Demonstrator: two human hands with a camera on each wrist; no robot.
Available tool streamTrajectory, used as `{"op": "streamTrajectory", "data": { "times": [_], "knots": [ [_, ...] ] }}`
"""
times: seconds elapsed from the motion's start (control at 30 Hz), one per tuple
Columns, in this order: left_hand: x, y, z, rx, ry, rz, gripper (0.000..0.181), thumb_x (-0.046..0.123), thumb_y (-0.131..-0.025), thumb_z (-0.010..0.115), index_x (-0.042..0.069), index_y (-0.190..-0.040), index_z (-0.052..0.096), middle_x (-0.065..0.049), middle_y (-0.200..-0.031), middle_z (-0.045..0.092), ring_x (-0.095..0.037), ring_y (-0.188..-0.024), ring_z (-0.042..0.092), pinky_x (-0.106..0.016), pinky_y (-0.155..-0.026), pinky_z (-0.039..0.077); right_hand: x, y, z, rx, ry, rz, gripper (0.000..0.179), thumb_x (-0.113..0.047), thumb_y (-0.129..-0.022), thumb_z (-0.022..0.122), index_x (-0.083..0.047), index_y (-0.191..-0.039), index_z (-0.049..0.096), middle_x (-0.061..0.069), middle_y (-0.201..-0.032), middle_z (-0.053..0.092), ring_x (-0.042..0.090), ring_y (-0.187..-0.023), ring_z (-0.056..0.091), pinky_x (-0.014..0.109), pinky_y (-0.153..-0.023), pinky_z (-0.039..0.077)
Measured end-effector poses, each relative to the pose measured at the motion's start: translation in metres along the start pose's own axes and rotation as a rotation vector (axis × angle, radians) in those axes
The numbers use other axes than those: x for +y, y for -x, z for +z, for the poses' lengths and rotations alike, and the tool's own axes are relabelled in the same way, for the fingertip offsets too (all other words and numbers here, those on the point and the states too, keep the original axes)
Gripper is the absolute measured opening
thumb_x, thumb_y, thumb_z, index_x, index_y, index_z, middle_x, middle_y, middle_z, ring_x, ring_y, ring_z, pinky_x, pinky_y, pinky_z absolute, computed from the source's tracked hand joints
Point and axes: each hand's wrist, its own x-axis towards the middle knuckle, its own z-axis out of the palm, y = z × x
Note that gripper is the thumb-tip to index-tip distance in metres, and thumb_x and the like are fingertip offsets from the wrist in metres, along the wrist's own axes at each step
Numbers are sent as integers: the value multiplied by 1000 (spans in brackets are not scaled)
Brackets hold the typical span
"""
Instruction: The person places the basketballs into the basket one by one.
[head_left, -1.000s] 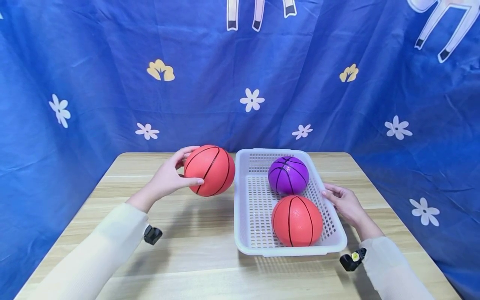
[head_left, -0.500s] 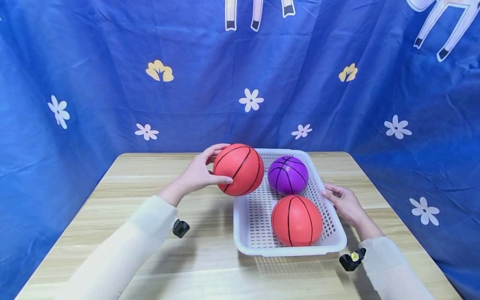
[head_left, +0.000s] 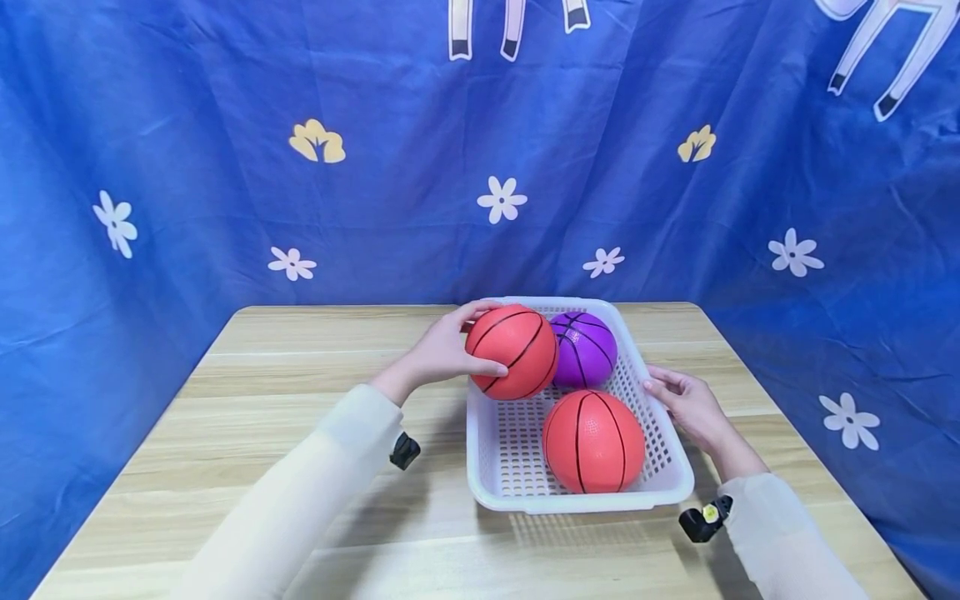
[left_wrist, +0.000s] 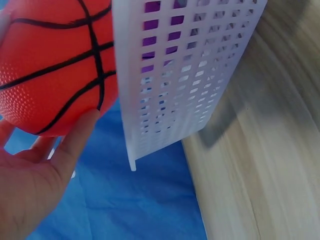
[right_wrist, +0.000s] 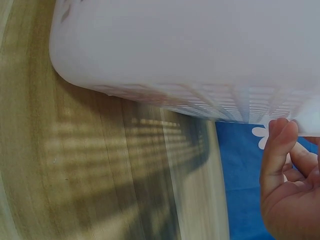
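My left hand (head_left: pixel 442 352) grips a red toy basketball (head_left: pixel 517 350) over the far left part of a white plastic basket (head_left: pixel 483 492). Thumb and fingers spread round the ball's left side, and in the left wrist view the red ball (left_wrist: pixel 55 65) shows beside the basket's perforated wall (left_wrist: pixel 175 75). Inside the basket sit a purple basketball (head_left: pixel 588 350) at the back, partly hidden by the held ball, and another red basketball (head_left: pixel 594 442) at the front. My right hand (head_left: pixel 690 408) holds the basket's right rim, its thumb and fingertips at the edge in the right wrist view.
The basket stands on a light wooden table (head_left: pixel 300 367). A blue curtain (head_left: pixel 390 208) with flower prints hangs behind and beside the table. A small black camera (head_left: pixel 405 451) sits on the left wrist, and another camera (head_left: pixel 705 518) on the right.
My left hand has carried the red basketball rightward, from beside the basket to over its left part, and slightly lower at the end. My right hand has stayed at the rim.
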Motion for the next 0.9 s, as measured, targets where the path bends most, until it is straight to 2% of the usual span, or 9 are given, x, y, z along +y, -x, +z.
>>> {"op": "streamTrajectory", "data": {
  "times": [0.1, 0.27, 0.57, 0.67, 0.9],
  "knots": [
    [-4, -4, 7, -9, -26, 2, 79, 40, -48, 81, 33, -118, 45, 6, -101, 53, -12, -93, 47, -29, -67, 47, 0, 0, 0, 1, -12, 0, 52, -28, -85, 54, -1, -126, 41, 24, -114, 49, 23, -87, 58, 34, -68, 49],
    [-8, -8, 14, -29, -134, 44, 79, 41, -48, 81, 32, -118, 44, 8, -100, 51, -8, -88, 49, -27, -68, 46, 1, 0, 0, 2, -6, -2, 52, -29, -84, 55, -1, -126, 41, 24, -114, 49, 23, -86, 59, 34, -68, 49],
    [-4, -14, 22, -124, -243, 139, 80, 41, -49, 80, 28, -120, 46, 13, -108, 48, -4, -94, 47, -27, -76, 42, 2, -2, -2, 2, 0, -14, 53, -29, -84, 55, -1, -126, 41, 24, -114, 49, 23, -87, 58, 34, -68, 49],
    [-4, -13, 25, -139, -271, 125, 83, 42, -48, 80, 26, -122, 45, 11, -109, 48, -5, -94, 46, -27, -76, 42, 3, -2, -1, 2, -2, -17, 53, -29, -84, 55, -1, -126, 41, 23, -114, 49, 24, -87, 58, 34, -68, 49],
    [-3, -12, 29, -151, -350, 69, 84, 46, -50, 78, 29, -123, 42, 8, -111, 46, -9, -98, 44, -29, -76, 41, 3, -2, -1, -2, -24, -20, 52, -28, -84, 54, 0, -126, 41, 24, -115, 48, 25, -88, 58, 35, -68, 49]
  ]
}}
